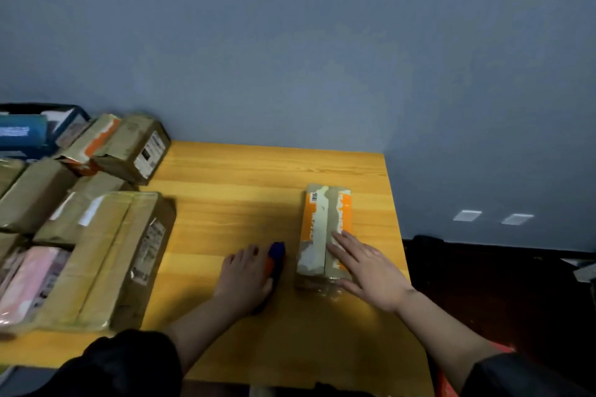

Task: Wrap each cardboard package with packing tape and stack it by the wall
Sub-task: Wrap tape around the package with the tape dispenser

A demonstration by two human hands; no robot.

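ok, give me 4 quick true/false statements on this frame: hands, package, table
1. The right hand lies flat on the orange and brown package. True.
2. The left hand is empty. False: it grips a blue and orange tool, probably the tape dispenser.
3. More packages are piled at the table's left side. True.
4. The orange and brown package stands upright on its end. False: it lies flat on the table.

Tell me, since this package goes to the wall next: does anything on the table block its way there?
Nothing visible does. The package lies under the right hand, and the bare table runs from its far end to the wall. The other packages lie off to the left.
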